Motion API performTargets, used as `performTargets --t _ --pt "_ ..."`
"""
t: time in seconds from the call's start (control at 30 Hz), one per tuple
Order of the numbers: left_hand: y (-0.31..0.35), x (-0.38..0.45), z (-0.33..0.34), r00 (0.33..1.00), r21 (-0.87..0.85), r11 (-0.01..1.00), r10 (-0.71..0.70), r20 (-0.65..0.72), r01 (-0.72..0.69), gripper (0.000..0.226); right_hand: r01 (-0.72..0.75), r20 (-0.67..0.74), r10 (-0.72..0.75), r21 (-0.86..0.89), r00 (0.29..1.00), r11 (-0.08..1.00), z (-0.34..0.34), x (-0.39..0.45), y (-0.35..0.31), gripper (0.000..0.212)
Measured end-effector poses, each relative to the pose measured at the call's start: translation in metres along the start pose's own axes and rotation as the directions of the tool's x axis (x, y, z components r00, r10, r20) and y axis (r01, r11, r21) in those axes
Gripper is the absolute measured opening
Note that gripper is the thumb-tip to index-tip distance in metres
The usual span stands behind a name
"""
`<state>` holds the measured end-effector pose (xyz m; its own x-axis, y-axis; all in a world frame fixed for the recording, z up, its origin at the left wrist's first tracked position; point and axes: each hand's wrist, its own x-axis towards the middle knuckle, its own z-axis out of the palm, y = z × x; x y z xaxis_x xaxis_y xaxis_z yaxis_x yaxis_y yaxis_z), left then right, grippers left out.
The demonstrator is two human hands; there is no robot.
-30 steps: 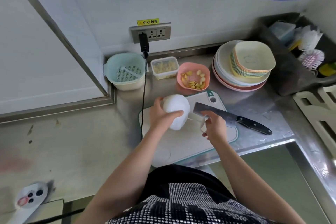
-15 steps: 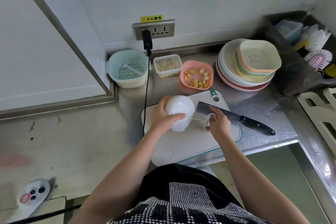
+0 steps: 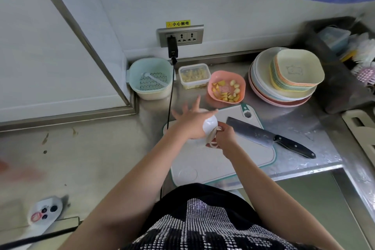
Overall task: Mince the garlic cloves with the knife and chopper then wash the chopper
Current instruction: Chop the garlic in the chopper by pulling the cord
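Right hand (image 3: 224, 137): fingers pinch the looped pull handle (image 3: 212, 138) of the white chopper (image 3: 210, 127); left hand (image 3: 192, 121): fingers splayed straight, palm pressing the chopper's domed top onto the cutting board (image 3: 233, 160). Chopper: likely light, rigid smooth plastic, apt to slide unless held down from above, with the cord loop as the pulling point. Knife (image 3: 265, 138): ungripped, lying across the board's right edge; pink bowl (image 3: 226, 88) of garlic cloves just behind the board.
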<state>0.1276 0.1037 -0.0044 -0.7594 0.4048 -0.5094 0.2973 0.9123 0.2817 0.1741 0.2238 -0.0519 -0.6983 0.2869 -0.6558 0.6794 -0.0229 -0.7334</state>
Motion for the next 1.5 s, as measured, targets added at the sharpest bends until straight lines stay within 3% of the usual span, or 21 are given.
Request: performTargets --t 0.03,0.13,0.2,0.27,0.37,0.53,0.67,0.8,0.93,1.1,1.17,1.23,1.3,1.37,1.5 --pt "0.005 -0.004 0.001 0.999 0.162 0.986 0.03 -0.019 -0.027 0.1 -0.005 -0.004 0.005 0.006 1.0 1.0 0.001 0.0 0.0 0.037" --pt "0.014 -0.006 0.009 0.997 0.527 0.849 0.071 -0.028 -0.046 0.141 -0.016 -0.019 0.017 0.018 1.0 1.0 0.001 0.0 0.0 0.037" --pt "0.015 -0.003 0.011 0.999 0.626 0.78 0.025 -0.028 -0.002 0.155 -0.02 -0.029 0.021 0.023 0.999 1.0 0.0 -0.001 -0.004 0.041" --pt "0.019 -0.002 0.012 0.999 0.668 0.744 0.014 -0.039 0.015 0.152 -0.006 -0.035 0.007 0.006 0.999 1.0 0.001 0.0 -0.006 0.041" --pt "0.032 -0.004 0.018 0.998 0.655 0.756 0.028 -0.065 0.021 0.134 0.003 -0.054 -0.005 -0.038 0.999 0.999 0.003 0.002 -0.005 0.04" --pt "0.023 -0.002 0.021 0.998 0.567 0.823 -0.003 -0.068 0.041 0.134 0.065 -0.052 -0.081 -0.263 0.995 0.963 0.005 0.0 -0.013 0.043" --pt "0.011 -0.001 0.027 0.992 0.45 0.891 -0.011 -0.125 0.067 0.112 0.062 -0.067 -0.087 -0.306 0.994 0.95 0.003 -0.003 -0.013 0.046" --pt "0.005 0.0 0.026 0.985 0.353 0.929 -0.052 -0.166 0.109 0.105 0.002 -0.252 -0.119 -0.422 0.96 0.906 -0.033 0.006 0.004 0.034" --pt "-0.001 0.003 0.027 0.98 0.332 0.936 -0.054 -0.19 0.116 0.103 -0.116 -0.461 -0.129 -0.467 0.878 0.877 -0.097 0.02 0.036 0.032" --pt "0.011 0.003 0.027 0.984 0.447 0.889 -0.017 -0.179 0.097 0.107 -0.135 -0.596 -0.171 -0.433 0.784 0.891 -0.146 0.022 0.039 0.03" --pt "0.013 0.002 0.029 0.98 0.452 0.886 -0.015 -0.2 0.106 0.106 -0.095 -0.522 -0.212 -0.5 0.826 0.861 -0.132 0.021 0.027 0.034" --pt "0.016 0.001 0.033 0.978 0.514 0.854 0.031 -0.206 0.081 0.103 0.003 -0.322 -0.223 -0.564 0.92 0.826 -0.101 0.013 0.013 0.031" --pt "0.021 0.0 0.037 0.977 0.558 0.829 0.077 -0.199 0.048 0.096 0.124 -0.094 -0.182 -0.435 0.979 0.892 -0.065 0.003 0.002 0.023" --pt "0.024 -0.001 0.037 0.977 0.543 0.838 0.069 -0.2 0.052 0.093 0.175 0.101 -0.152 -0.291 0.983 0.941 -0.038 -0.005 -0.004 0.019" --pt "0.016 0.0 0.037 0.975 0.479 0.875 0.044 -0.22 0.069 0.094 0.066 0.231 -0.084 0.084 0.969 0.994 -0.032 -0.005 0.001 0.034"
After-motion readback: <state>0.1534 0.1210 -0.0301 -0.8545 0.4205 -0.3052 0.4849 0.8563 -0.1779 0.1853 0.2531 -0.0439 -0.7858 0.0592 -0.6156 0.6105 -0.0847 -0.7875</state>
